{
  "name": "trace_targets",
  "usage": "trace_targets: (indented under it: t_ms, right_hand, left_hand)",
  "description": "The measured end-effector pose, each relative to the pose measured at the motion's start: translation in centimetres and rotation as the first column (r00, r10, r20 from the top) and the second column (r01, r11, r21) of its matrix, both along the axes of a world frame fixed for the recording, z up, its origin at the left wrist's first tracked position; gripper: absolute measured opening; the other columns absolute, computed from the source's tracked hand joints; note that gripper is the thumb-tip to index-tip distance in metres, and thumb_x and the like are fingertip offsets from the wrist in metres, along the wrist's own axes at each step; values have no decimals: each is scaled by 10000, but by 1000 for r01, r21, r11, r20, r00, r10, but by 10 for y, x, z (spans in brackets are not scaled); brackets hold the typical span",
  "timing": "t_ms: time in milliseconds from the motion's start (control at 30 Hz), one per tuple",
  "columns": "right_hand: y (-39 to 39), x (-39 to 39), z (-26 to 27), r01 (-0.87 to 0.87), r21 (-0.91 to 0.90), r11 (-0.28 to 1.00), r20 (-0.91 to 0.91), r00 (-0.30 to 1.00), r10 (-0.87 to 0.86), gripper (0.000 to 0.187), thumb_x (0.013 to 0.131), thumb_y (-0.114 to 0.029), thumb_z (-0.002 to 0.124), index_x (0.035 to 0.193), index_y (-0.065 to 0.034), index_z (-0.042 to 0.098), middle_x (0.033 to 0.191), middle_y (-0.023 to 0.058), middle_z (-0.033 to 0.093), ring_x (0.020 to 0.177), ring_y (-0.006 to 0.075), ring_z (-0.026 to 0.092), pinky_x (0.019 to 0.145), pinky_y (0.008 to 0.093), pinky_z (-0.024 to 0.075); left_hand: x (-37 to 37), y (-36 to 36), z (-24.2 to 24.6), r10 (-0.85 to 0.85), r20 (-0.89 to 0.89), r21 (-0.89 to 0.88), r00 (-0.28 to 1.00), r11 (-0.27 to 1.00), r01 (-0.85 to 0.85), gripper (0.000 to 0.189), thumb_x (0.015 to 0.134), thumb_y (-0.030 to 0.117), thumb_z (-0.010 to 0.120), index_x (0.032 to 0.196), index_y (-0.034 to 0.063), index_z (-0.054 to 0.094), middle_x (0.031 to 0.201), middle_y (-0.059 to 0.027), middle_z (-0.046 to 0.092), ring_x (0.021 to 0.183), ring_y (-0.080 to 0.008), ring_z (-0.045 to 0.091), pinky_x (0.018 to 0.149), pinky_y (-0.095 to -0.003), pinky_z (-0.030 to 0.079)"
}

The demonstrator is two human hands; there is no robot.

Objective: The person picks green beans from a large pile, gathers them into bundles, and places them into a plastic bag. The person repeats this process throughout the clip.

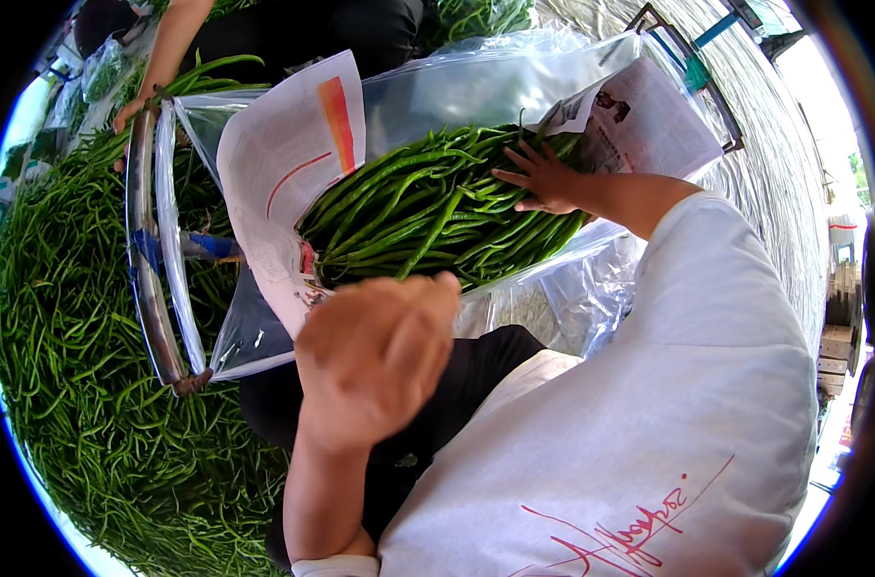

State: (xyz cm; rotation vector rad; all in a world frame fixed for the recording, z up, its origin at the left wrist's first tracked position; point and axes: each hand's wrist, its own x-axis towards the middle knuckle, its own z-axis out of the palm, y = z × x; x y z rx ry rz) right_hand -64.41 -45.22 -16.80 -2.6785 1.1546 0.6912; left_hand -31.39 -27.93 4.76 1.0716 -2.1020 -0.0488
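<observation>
Long green chili peppers [423, 202] lie in a bundle on printed paper inside a clear plastic bag [437, 86]. The bag's mouth is spread over a curved metal bar [143, 252] at the left. My right hand [546, 180] rests palm down on the right end of the bundle, fingers spread. Nearer the camera, my left hand [380, 353] is raised and blurred over the bundle's lower left side, its fingers partly curled; whether it holds anything cannot be told. One paper sheet [293, 144] stands up at the left end, another [646, 130] at the right.
A large heap of loose green chilies [106, 404] fills the left side. Across from me, another person in dark clothes reaches a hand [131, 112] down beside the metal bar. A dark metal frame end [719, 108] stands at the upper right, and crumpled clear plastic [596, 288] lies below the bag.
</observation>
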Motion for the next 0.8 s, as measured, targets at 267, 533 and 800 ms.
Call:
trace_targets:
  t_ms: [267,533,800]
  right_hand:
    - [-4,24,-9,103,79,992,-131,987,-92,785,844,-650,447,1480,-331,113,1546,150,-13,1404,428,-10,1042,685,90]
    - [-16,-27,16,19,-32,999,-200,979,-25,817,871,-528,516,1450,-33,220,1492,222,192,1404,346,134,1110,412,247]
    - [-6,11,32,-51,-177,983,-276,961,0,676,840,-385,618,1361,-19,392,1262,157,490,1221,299,430,936,420,437]
  left_hand:
    - [49,87,15,6,36,-29,999,1000,-5,134,758,29,665,884,48,624,674,-23,620,577,-158,627,499,-240,469]
    - [129,165,-13,341,59,0,938,940,-342,78,822,27,577,897,5,582,655,-52,622,534,-179,607,493,-267,458]
    - [140,188,-32,411,4,48,912,911,-410,83,790,2,612,872,-7,616,688,-76,653,560,-194,630,501,-263,471]
